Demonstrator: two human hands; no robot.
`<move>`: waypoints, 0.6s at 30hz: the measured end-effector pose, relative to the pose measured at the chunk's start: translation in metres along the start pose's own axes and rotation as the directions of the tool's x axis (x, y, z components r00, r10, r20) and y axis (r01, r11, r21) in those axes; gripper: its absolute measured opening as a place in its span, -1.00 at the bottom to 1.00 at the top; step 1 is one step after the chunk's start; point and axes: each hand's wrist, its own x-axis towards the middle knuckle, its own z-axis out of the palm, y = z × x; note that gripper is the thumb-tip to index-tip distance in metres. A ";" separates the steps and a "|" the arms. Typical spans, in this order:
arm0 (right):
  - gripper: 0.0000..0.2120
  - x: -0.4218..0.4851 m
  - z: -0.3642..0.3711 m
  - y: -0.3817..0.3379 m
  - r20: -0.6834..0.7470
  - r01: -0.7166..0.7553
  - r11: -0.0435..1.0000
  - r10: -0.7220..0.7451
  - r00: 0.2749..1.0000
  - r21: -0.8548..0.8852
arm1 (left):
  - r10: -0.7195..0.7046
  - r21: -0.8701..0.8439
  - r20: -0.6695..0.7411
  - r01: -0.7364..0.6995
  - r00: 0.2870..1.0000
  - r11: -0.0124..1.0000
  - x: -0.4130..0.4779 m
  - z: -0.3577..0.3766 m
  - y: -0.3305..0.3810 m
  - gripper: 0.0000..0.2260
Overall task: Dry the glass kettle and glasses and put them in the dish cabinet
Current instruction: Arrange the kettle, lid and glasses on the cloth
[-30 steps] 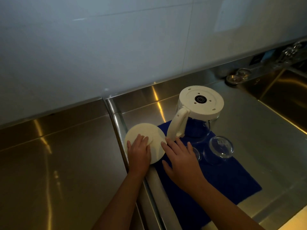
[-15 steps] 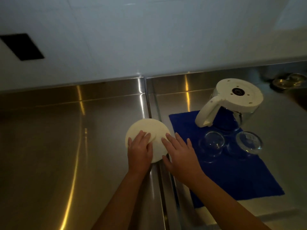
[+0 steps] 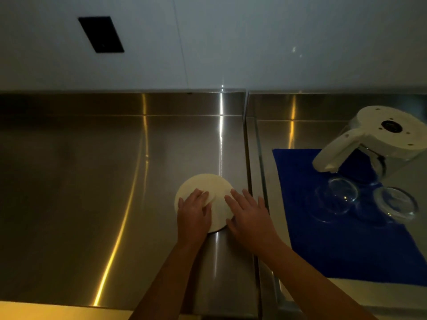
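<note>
Head view: on the steel counter (image 3: 92, 181) a white round disc (image 3: 209, 188) is pressed flat by the left hand (image 3: 194, 215), fingers straight. The right hand (image 3: 249, 215), fingers spread, is laid against its right edge. Further right, the left glass (image 3: 339, 197), the right glass (image 3: 397, 204) and the glass kettle (image 3: 383, 132) are stood upside down on a blue cloth (image 3: 323, 239).

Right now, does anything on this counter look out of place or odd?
Nothing spilled or broken shows. The kettle stands upside down on the blue cloth with two glasses mouth-down beside it, seemingly draining. Only the white disc sits apart, on the counter under the left hand and right hand.
</note>
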 end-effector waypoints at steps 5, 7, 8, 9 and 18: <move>-0.44 -0.001 0.006 -0.005 0.050 0.002 0.999 -0.005 0.999 0.051 | -0.035 -0.020 0.068 0.036 0.997 0.999 -0.008 -0.001 -0.009 -0.69; -0.44 -0.003 0.007 -0.008 0.060 0.006 0.999 -0.008 0.998 0.034 | -0.045 -0.035 0.079 0.048 0.996 0.998 -0.011 0.000 -0.011 -0.69; -0.44 -0.003 0.006 -0.009 0.058 0.008 0.999 -0.010 0.998 0.033 | -0.041 -0.041 0.077 0.044 0.996 0.998 -0.013 0.001 -0.012 -0.69; -0.44 -0.004 0.005 -0.009 0.051 0.010 0.999 -0.012 0.999 0.034 | -0.033 -0.045 0.070 0.036 0.997 0.998 -0.014 0.002 -0.012 -0.69; -0.46 -0.013 -0.001 -0.006 0.097 -0.012 0.999 0.007 0.995 0.049 | 0.071 0.050 0.080 -0.076 0.994 0.996 -0.017 0.000 -0.011 -0.70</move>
